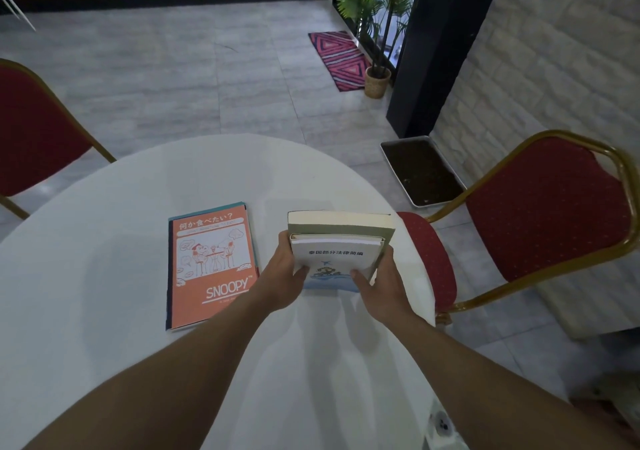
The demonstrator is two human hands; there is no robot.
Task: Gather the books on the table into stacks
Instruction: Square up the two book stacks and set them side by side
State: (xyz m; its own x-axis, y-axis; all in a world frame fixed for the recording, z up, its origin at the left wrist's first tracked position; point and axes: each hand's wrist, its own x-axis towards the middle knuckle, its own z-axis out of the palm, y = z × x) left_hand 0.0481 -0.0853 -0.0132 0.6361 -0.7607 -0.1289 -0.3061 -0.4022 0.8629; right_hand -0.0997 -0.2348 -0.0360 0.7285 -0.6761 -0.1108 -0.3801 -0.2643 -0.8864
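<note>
Head view shows a round white table (121,259) with two arms reaching out over it from the near edge. A white book (334,259) with a blue picture on its cover lies on top of a thicker green-covered book (341,223), and the pair sits right of centre, near the table's right rim. Both hands grip this small stack from its near corners. The left hand (285,276) curls round the left edge, thumb on the white cover and fingers out of sight under or beside the books. The right hand (381,281) clasps the right edge the same way, thumb pressed on the cover near the blue picture. Whether the stack rests on the table or is raised a little cannot be told.

To the left, apart from the hands, an orange Snoopy notebook (213,269) lies flat on top of a teal book (248,221) of which only thin edges show. Nothing lies between the two piles.

A red chair (540,207) with a gold frame stands just right of the table, another red chair (31,131) at far left. On the floor beyond are a tray of soil (420,172), a potted palm (377,34) and a patterned mat (341,58).
</note>
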